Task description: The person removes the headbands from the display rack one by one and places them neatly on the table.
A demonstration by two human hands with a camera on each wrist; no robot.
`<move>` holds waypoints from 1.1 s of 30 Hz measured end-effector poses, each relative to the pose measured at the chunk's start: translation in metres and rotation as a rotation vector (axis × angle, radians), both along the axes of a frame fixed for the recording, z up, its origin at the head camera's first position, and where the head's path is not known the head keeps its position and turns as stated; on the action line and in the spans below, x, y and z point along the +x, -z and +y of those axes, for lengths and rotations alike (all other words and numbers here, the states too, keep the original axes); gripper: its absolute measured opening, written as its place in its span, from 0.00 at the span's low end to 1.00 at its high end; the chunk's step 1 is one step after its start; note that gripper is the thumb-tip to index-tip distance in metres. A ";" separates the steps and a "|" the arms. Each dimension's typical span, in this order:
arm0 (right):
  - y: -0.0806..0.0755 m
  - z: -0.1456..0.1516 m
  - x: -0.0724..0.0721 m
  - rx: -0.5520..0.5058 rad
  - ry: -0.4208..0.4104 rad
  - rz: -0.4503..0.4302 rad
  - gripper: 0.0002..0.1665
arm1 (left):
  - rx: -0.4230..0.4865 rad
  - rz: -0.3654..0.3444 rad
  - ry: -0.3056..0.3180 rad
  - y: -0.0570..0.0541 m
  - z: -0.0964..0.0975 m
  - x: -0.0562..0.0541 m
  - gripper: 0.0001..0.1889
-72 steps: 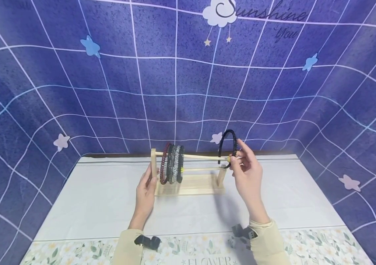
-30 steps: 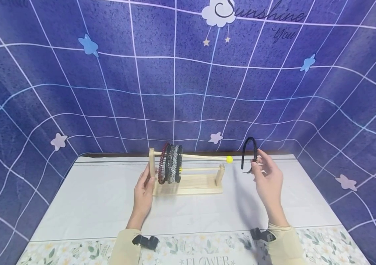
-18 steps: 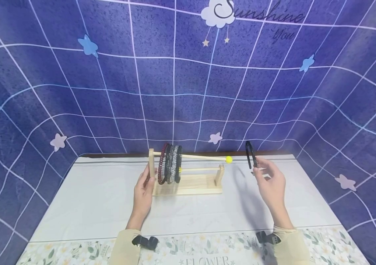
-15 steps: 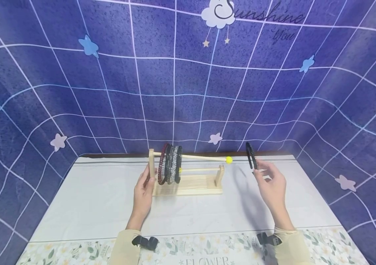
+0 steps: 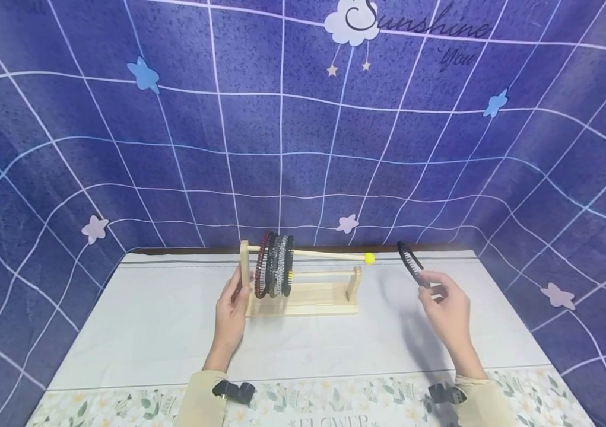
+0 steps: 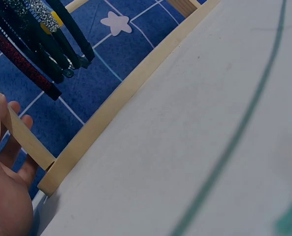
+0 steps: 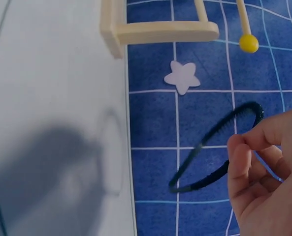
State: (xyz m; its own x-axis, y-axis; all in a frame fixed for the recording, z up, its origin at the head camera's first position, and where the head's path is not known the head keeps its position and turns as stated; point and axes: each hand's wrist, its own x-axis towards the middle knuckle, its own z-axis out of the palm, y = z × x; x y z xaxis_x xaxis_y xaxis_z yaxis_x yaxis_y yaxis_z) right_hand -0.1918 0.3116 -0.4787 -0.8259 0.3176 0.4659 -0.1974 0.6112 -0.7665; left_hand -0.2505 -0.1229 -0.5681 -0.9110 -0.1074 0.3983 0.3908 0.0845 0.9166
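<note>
In the head view a wooden headband rack point(image 5: 329, 299) stands mid-table. My left hand point(image 5: 231, 314) holds its left upright, fingers behind the post and thumb on the near side; the left wrist view shows this hand point(image 6: 8, 187) on the post too. Several headbands point(image 5: 276, 267), dark red, black and silvery, hang side by side near that upright. Right of the rack, my right hand point(image 5: 449, 308) pinches a black toothed headband point(image 5: 411, 264), tilted and held off the rack. In the right wrist view thumb and fingertips grip one side of this headband point(image 7: 200, 146).
The rack's upper rod ends in a yellow ball point(image 5: 369, 258) at its right; a lower rod point(image 5: 329, 273) meets the short right upright point(image 5: 355, 283). A white cloth point(image 5: 164, 320) with a floral front border covers the table. Behind hangs a blue gridded curtain point(image 5: 303, 172).
My right hand has drawn the black headband off the yellow-ball end, moved right and lower, and turned the headband into a slant. The left hand stays on the upright.
</note>
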 end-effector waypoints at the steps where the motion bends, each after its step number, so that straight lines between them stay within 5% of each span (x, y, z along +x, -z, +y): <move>1: 0.001 0.001 0.000 0.006 -0.002 -0.002 0.19 | 0.001 -0.005 0.001 0.000 0.000 0.000 0.30; 13: 0.013 0.008 0.005 0.055 -0.048 -0.042 0.14 | 0.017 0.004 0.011 0.000 -0.001 0.000 0.30; 33: 0.035 0.019 0.005 0.097 -0.086 -0.101 0.19 | -0.013 -0.030 0.009 0.000 -0.002 0.000 0.30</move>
State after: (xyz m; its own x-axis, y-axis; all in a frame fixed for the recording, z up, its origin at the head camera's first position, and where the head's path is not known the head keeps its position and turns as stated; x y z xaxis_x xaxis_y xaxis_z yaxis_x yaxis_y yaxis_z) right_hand -0.1868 0.3307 -0.5138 -0.8923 0.2018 0.4039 -0.1766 0.6673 -0.7236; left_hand -0.2507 -0.1245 -0.5679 -0.9236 -0.0941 0.3716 0.3635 0.0930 0.9269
